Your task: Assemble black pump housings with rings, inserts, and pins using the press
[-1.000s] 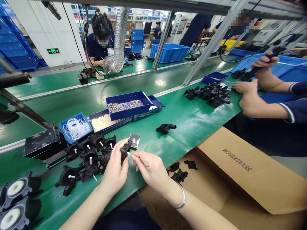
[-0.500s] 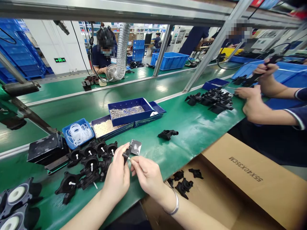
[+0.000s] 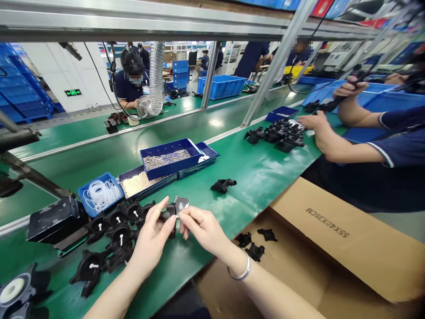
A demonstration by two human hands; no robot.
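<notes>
In my left grip (image 3: 151,237): black part (image 3: 170,209), held | facing it, right grip (image 3: 204,230) pinching white piece (image 3: 177,216) | seemingly fitting; next needs alignment

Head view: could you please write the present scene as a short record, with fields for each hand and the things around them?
left hand: grips a black part
right hand: fingertips at that part, pinching a small white piece, mostly hidden
left side: clustered black parts, several with white pins
blue tray: whitish rings
upper dark blue tray: thin metal pieces
alone on green bench: one black piece
cardboard box: open, a few dark parts inside
</notes>
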